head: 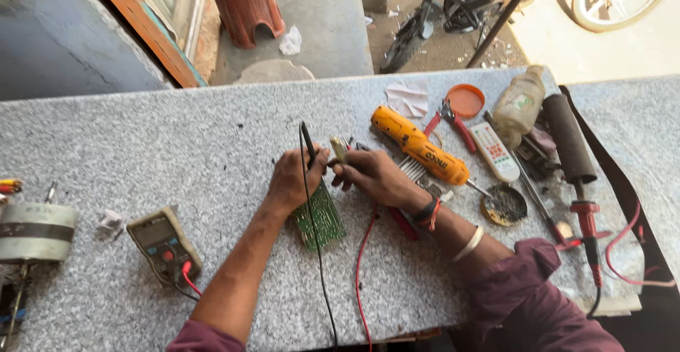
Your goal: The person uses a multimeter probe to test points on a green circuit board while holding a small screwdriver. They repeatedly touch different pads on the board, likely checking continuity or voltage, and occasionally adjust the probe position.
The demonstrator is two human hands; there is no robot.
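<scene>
My left hand point(292, 179) grips a black meter probe point(308, 142) whose black lead runs down toward me. Beneath and beside that hand a green circuit board point(322, 219) lies on the speckled granite counter point(177, 139). My right hand point(372, 174) pinches a small pale component point(339, 149) just right of the probe tip, and a red lead point(363, 267) passes under its wrist. A grey-and-yellow multimeter point(163, 242) rests to the left, both leads plugged in.
A yellow cordless screwdriver point(420, 144), red-handled pliers point(453, 122), a white remote point(494, 151), an orange lid point(466, 100), a plastic bottle point(519, 104), a round tin point(504, 205) and a black-handled tool point(570, 139) crowd the right. A motor part point(35, 231) sits far left.
</scene>
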